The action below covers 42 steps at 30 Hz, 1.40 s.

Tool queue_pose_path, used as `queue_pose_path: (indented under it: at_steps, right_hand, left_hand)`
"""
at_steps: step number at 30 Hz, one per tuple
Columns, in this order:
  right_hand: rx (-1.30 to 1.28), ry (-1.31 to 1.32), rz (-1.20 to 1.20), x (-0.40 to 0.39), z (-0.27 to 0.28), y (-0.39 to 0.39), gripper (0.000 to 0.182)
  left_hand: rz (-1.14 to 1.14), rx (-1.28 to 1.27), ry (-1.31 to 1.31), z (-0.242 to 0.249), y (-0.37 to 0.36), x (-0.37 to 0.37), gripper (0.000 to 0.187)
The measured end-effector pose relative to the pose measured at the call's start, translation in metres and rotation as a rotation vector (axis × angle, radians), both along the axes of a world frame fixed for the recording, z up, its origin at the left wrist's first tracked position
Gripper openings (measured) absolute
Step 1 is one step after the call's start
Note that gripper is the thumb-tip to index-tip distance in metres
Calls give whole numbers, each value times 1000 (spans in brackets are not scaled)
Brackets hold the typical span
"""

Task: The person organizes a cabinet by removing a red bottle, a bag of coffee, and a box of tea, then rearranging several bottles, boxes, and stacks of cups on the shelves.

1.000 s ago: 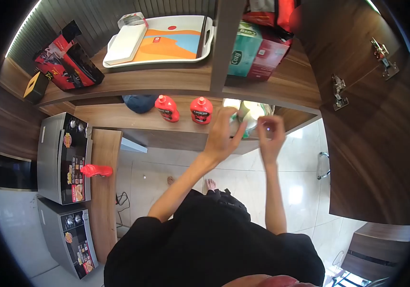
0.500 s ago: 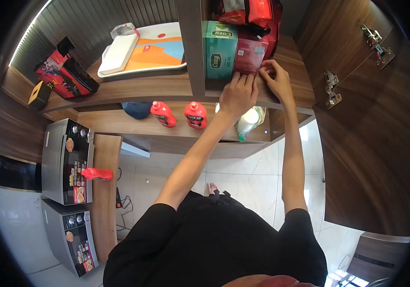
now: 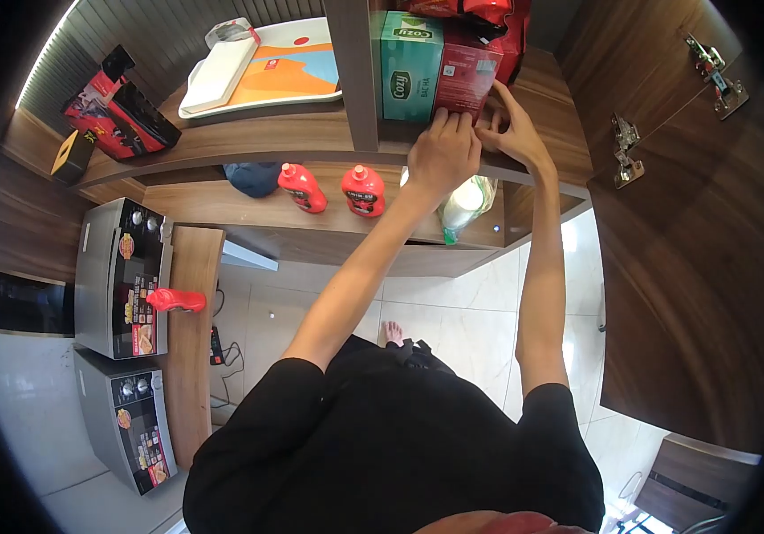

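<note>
Two bare hands are meeting at the near side of a dark red box (image 3: 469,78), which is standing on the upper shelf (image 3: 542,111) just right of a green Cozy box (image 3: 411,76), the two seemingly touching. The step in hand seems to be handling the red box by its near, lower edge and right side; any next move would be calling for even contact from both hands and care for the green neighbour.

The left hand (image 3: 442,157) is lying palm down, its fingers bending and pressing close together at the box's near lower edge. Its forearm is slanting far and to the right. The right hand (image 3: 519,141) is bending left at the wrist, thumb and forefinger spreading apart, the forefinger lying along the box's right side. Whether either hand is pinching the box, I cannot tell. Below and nearer, a white item in clear plastic (image 3: 466,203) is resting on the lower shelf (image 3: 248,214).
</note>
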State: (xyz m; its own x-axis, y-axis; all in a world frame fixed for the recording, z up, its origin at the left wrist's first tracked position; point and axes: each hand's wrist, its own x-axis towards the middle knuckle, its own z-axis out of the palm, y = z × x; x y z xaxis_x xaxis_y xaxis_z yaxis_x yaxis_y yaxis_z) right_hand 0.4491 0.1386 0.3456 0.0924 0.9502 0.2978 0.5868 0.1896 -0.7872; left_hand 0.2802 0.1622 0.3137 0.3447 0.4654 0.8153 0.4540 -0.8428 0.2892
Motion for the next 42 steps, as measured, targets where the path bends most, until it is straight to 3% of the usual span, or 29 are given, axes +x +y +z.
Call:
queue_pose_path:
  at_steps: [6,19,32,35,42]
  right_hand:
    - [178,169,104,-1,-4,0,92]
    - [111,303,101,5,-4,-11,91]
    - [134,137,49,13,-7,-9,98]
    - [152,191,-11,12,-7,-16,101]
    - [76,397,136,12,3,-24,102]
  left_hand:
    - [-7,0,25,1,-3,-2,11]
    - [-79,-13,-8,3,-1,-8,13]
    - [-183,-174,-185,12,-4,-15,25]
    - [-195,-205,-217,15,-5,-17,26]
    - [-187,-170,-222,13,-4,-16,28]
